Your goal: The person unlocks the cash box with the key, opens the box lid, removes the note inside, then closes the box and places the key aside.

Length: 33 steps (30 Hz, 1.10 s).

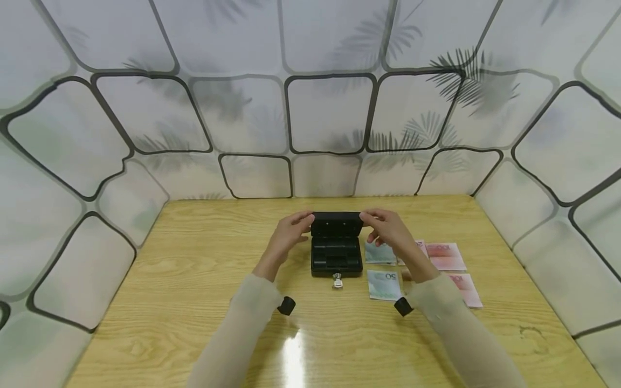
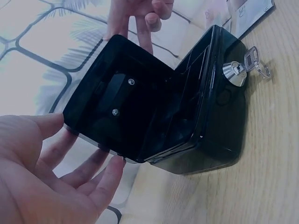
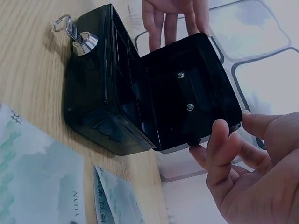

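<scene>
On a wooden table (image 1: 194, 302) walled by pale leaf-print panels (image 1: 330, 113), both hands' relaxed, straight-fingered grips touch the cash box lid (image 1: 337, 224).

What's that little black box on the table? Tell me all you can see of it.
The cash box is small, black and glossy, seemingly metal. It sits on the wooden table with its hinged lid raised upright, showing a divided tray inside and two screws under the lid. A silver key sits in the front lock. The left hand and right hand touch the lid's ends.
</scene>
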Each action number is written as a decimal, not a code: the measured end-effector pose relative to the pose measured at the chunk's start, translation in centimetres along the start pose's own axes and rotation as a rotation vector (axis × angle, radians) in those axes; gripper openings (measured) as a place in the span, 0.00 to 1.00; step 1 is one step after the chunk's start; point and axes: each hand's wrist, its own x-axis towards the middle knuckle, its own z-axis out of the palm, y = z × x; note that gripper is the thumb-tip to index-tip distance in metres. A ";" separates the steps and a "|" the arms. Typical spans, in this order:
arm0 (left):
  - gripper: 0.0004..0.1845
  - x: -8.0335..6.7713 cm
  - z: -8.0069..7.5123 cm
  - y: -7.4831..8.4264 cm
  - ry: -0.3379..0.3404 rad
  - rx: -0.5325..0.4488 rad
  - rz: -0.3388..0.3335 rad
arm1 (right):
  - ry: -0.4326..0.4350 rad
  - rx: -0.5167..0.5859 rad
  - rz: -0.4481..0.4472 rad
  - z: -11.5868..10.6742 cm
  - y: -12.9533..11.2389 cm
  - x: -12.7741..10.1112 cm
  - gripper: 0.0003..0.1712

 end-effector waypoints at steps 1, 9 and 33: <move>0.26 -0.1 0.0 0.0 -0.006 -0.001 -0.001 | -0.002 0.003 0.004 0.0 0.0 -0.1 0.32; 0.23 -1.6 -0.1 0.5 -0.059 0.000 0.007 | -0.023 -0.026 -0.015 -0.1 0.7 -1.7 0.32; 0.20 -4.6 0.1 -2.4 -0.042 0.368 0.120 | -0.006 0.034 -0.070 2.1 3.8 -5.5 0.29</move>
